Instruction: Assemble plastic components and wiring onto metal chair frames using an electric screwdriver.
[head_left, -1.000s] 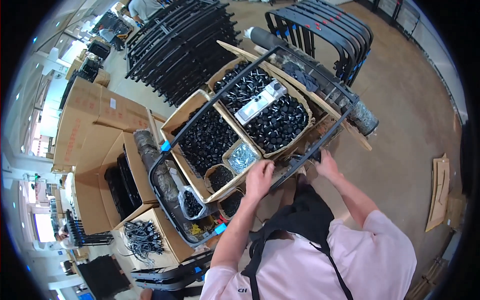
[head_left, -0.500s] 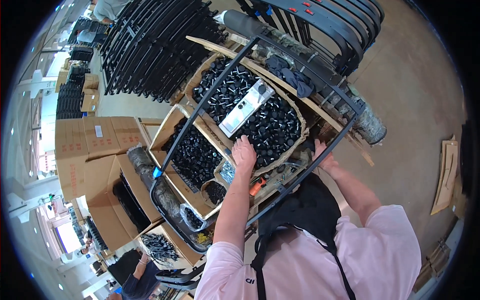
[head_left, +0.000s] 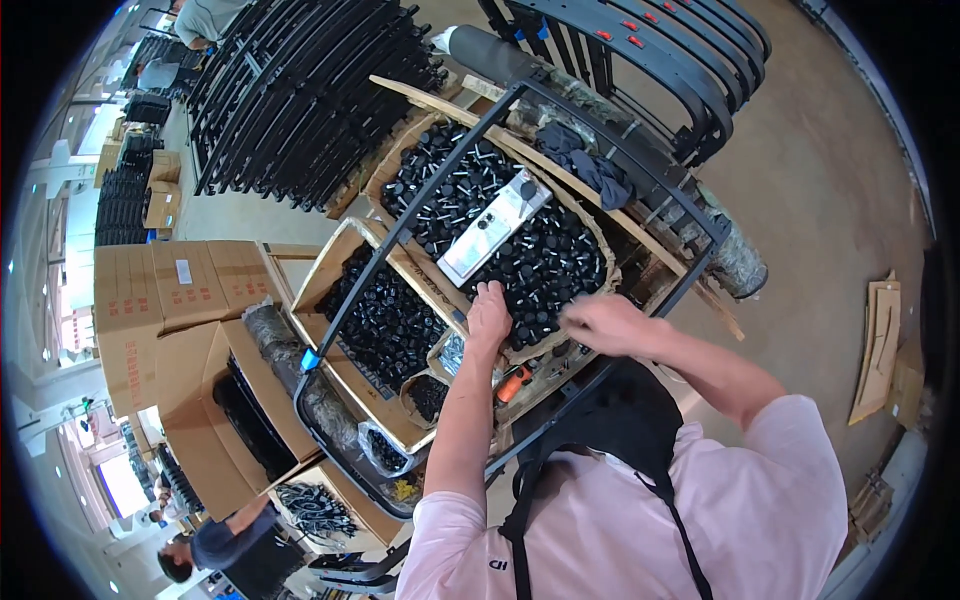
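My left hand (head_left: 489,318) is at the near edge of a large carton of black round-headed screws (head_left: 557,262). Its fingers are curled in together among the screws, and what they hold, if anything, is hidden. Over the same carton's near right side is my right hand (head_left: 606,325), smeared by motion, so its grip is unclear. A silver, plate-like metal piece with a black knob (head_left: 492,230) lies slantwise on the screws. Around the cartons runs a black metal tube frame (head_left: 440,172), resting above them and passing close to my right forearm.
Left of the screws stands a carton of small black parts (head_left: 385,300). An orange-handled tool (head_left: 513,384) lies nearby. Brown cardboard boxes (head_left: 190,330), stacked black frames (head_left: 310,100) and curved black frames (head_left: 690,70) surround the bench. Another person (head_left: 225,540) is at lower left.
My right hand has come up from the frame's right side to above the screws. My left hand stays almost in place. The other person at lower left has shifted, head now showing.
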